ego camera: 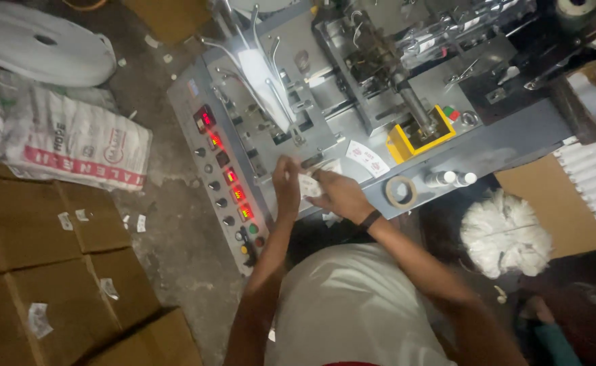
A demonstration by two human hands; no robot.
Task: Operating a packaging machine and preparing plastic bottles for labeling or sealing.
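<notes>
both hands at front edge of packing machine (pixel 352 135): left hand (pixel 286 179) and right hand (pixel 338 195) pinch small white sachet (pixel 308 185) between fingers, raised for close look.

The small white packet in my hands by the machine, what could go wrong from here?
1. Both hands, left hand and right hand, pinch the small white packet right at the edge of the machine; a finger might catch on its moving parts.
2. The tape roll and two small bottles sit near the ledge; the right elbow could knock them off.
3. Dim light may hide a bad seal.
</notes>
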